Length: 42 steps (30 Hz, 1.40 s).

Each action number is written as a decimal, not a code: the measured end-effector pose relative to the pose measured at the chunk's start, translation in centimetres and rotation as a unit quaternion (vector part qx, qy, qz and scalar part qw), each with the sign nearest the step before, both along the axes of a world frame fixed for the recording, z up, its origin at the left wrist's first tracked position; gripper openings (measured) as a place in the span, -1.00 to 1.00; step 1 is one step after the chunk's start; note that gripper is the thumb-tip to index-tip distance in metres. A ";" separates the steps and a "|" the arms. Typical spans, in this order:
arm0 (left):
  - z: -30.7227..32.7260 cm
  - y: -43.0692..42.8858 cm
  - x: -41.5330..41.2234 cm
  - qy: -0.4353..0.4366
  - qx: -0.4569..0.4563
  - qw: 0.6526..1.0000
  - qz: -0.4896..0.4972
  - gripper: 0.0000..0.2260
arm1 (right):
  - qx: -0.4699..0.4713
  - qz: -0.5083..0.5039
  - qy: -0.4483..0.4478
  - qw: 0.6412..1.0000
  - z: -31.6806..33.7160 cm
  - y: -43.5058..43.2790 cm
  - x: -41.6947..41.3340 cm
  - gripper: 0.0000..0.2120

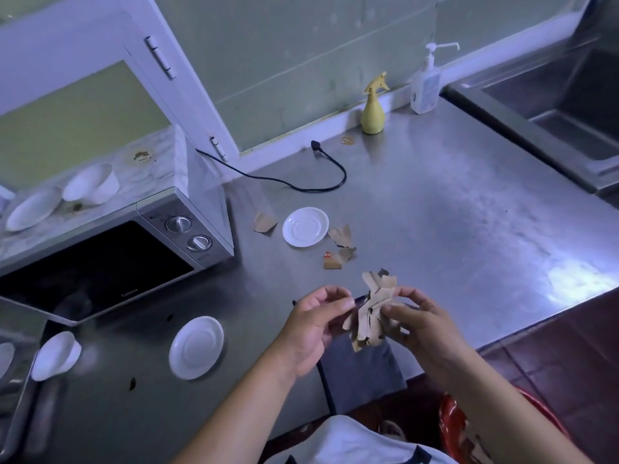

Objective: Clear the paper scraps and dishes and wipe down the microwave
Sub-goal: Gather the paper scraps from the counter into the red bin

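**Both hands on scrap bundle at counter's near edge**

L hand (311, 324) + R hand (422, 324) hold a bundle of torn brown paper scraps (370, 316) between them, just above the front edge of the brushed steel counter (469, 212). R fingers curl round the bundle's right side. L thumb + forefinger pinch its left edge, other L fingers bent.

Under the bundle: dark grey cloth (361, 373), flat on the counter edge. Red plastic bin (449, 420) on the floor lower right, partly behind R forearm.

Left of L hand: near white saucer (196, 347). Further left: tilted white bowl (55, 356), blurred.

Mid-counter: far white saucer (305, 226). Single brown scrap (264, 223) to its left, cluster of loose brown scraps (340, 249) to its right, apart from both hands.

Left side: silver microwave w/ black door (100, 262), two dials. On its stained top: deep white bowl (92, 184) beside a shallow white dish (33, 209).

Behind: black cable w/ plug (315, 182) lying on the counter. At back wall: yellow spray bottle (372, 107), clear pump bottle (425, 85). Far right: steel sink (569, 128).
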<state>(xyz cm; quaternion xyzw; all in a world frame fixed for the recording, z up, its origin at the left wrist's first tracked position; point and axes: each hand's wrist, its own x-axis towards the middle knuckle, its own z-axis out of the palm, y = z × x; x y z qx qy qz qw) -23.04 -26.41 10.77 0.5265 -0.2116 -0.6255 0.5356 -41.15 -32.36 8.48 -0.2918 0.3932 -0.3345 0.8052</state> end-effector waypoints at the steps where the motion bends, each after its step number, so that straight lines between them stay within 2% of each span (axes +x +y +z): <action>1: -0.4 -0.4 0.1 0.001 0.015 1.000 0.009 -0.91 | 0.003 -0.010 0.006 1.000 -0.1 -0.1 -0.3 -0.78; 2: -0.9 -1.0 0.4 -0.014 0.038 0.999 0.026 -0.96 | 0.004 -0.020 0.013 1.000 -0.2 -0.3 -0.7 -0.77; 4: -2.3 -2.5 1.3 -0.101 0.087 0.990 0.050 -0.95 | -0.004 -0.032 0.029 0.999 -0.2 -0.6 -1.5 -0.82; 9: -6.8 -7.2 4.8 -0.295 0.157 0.941 0.057 -0.95 | -0.027 -0.047 0.070 0.996 0.3 -0.9 -3.7 -0.88; 12: -9.6 -9.9 6.8 -0.400 0.196 0.895 0.018 -0.75 | -0.015 -0.092 0.097 0.991 0.0 -1.0 -4.9 -0.83; 14: -11.2 -11.5 7.5 -0.441 0.212 0.872 -0.014 -0.57 | -0.012 -0.113 0.111 0.987 0.0 -1.0 -5.5 -0.87; 17: -13.1 -13.7 7.7 -0.453 0.220 0.864 -0.014 -0.44 | -0.012 -0.140 0.123 0.982 0.1 -1.2 -6.4 -0.87; 20: -14.3 -15.5 7.5 -0.499 0.228 0.836 0.001 -0.59 | -0.020 -0.157 0.125 0.979 0.1 -1.4 -7.2 -0.72; 23: -15.0 -16.4 7.1 -0.525 0.230 0.819 0.012 -0.80 | -0.033 -0.179 0.123 0.976 0.4 -1.3 -8.0 -0.77; 25: -15.2 -16.4 6.8 -0.523 0.222 0.823 0.027 -0.84 | -0.029 -0.194 0.120 0.973 0.7 -1.0 -8.5 -0.85; 28: -14.8 -15.9 6.7 -0.505 0.195 0.839 0.053 -0.90 | -0.014 -0.206 0.122 0.971 0.9 -0.2 -9.0 -0.86; 31: -13.5 -14.5 6.5 -0.418 0.145 0.891 0.099 -0.93 | -0.010 -0.213 0.121 0.970 1.3 0.5 -8.7 -0.85; 35: -9.9 -10.9 6.2 -0.275 0.088 0.952 0.102 -0.94 | 0.001 -0.206 0.109 0.972 1.5 1.5 -6.5 -0.81; 39: -5.8 -5.6 6.2 -0.219 0.026 0.970 0.100 -0.91 | -0.005 -0.143 0.118 0.983 1.6 2.5 -3.0 -0.83; 42: -2.6 -1.7 6.2 -0.211 -0.015 0.974 0.078 -0.72 | -0.030 -0.093 0.108 0.989 2.6 3.1 0.3 -0.86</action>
